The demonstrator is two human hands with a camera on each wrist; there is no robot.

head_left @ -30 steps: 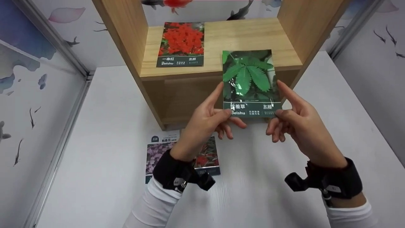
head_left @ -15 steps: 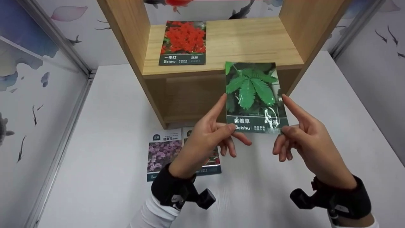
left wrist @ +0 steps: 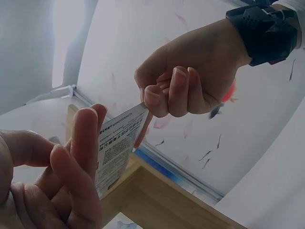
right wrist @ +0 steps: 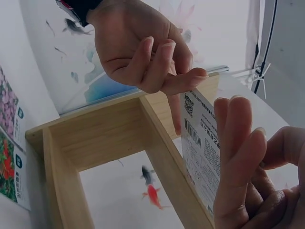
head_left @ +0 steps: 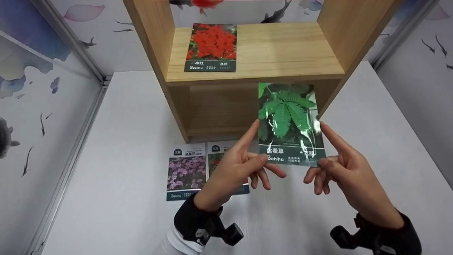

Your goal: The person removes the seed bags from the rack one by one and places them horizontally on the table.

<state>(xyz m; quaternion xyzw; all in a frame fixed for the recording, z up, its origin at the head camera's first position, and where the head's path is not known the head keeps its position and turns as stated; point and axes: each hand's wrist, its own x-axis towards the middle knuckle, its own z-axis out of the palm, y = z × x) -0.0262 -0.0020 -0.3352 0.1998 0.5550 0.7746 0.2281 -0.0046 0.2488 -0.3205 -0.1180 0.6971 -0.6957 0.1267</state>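
A seed packet with a green leaf picture [head_left: 288, 120] is held up in front of the wooden shelf, its face toward the head camera. My left hand [head_left: 239, 166] pinches its lower left corner, the index finger lying along the left edge. At the lower right corner my right hand [head_left: 348, 173] does the same from the other side. Both wrist views show the packet's printed white back [left wrist: 119, 145], with text and a code. On the shelf board lies a red-flower packet [head_left: 212, 46]. A purple-flower packet [head_left: 185, 173] and another packet [head_left: 215, 159], partly hidden by my left hand, lie on the table.
The wooden shelf unit [head_left: 283, 49] stands at the back, with an upper board and a lower compartment [head_left: 221, 109]. White table surface [head_left: 116, 159] surrounds it. Printed panels with fish and flowers [head_left: 28, 117] wall in the sides and back.
Both hands have brought the leaf packet down and toward me, away from the shelf board it overlapped. The view has shifted slightly, and the red-flower packet stays on its board.
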